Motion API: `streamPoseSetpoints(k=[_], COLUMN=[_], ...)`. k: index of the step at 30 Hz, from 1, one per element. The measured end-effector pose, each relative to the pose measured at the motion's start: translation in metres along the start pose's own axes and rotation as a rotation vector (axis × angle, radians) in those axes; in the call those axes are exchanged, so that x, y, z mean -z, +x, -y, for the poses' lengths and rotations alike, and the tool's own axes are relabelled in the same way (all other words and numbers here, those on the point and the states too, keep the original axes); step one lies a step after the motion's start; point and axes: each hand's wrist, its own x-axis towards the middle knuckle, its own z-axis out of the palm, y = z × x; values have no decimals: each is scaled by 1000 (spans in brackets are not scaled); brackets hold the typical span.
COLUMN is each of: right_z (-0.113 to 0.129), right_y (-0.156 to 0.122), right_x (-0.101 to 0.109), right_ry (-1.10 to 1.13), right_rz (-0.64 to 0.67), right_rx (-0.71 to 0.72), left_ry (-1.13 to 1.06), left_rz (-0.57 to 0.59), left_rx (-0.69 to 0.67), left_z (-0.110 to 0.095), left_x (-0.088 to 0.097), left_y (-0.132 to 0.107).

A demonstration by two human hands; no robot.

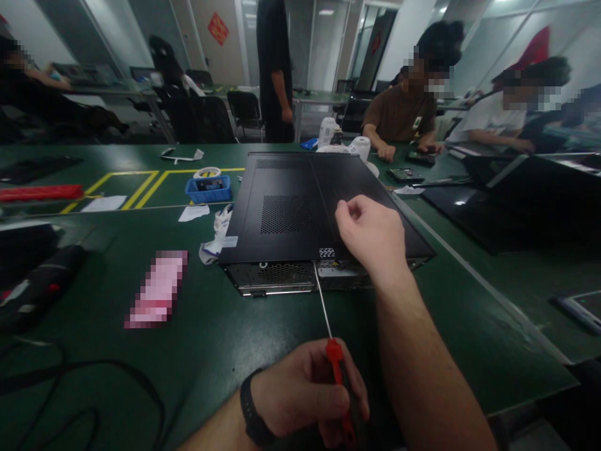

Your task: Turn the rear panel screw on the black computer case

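A black computer case lies flat on the green table, its ported rear side facing me. My left hand, with a dark band at the wrist, is closed around the handle of a red and black screwdriver. The long metal shaft points away from me, and its tip meets the upper edge of the case's rear side. Above the right part of the case's top panel is my right hand, fingers curled and thumb against the index finger. Whatever it may pinch is hidden or too small to make out.
Left of the case are a crumpled white glove, a blue bin, a tape roll and a pixelated pink item. A black power tool lies farther left. At right stands an open black device. Several people sit or stand beyond.
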Motion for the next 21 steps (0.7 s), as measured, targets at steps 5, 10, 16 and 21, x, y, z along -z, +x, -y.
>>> streamPoseSetpoints(k=[5, 10, 16, 21], right_z=[0, 0, -1, -1], right_y=[0, 0, 1, 1], right_x=[0, -1, -2, -3], right_ry=[-3, -12, -22, -20], right_rz=[-8, -17, -24, -26], right_rx=[11, 13, 23, 24], left_ry=[-6, -55, -24, -20], left_rz=[20, 47, 23, 42], left_rx=[-20, 27, 36, -46], left_z=[4, -4, -7, 3], left_x=[4, -1, -6, 1], left_y=[1, -1, -3, -1])
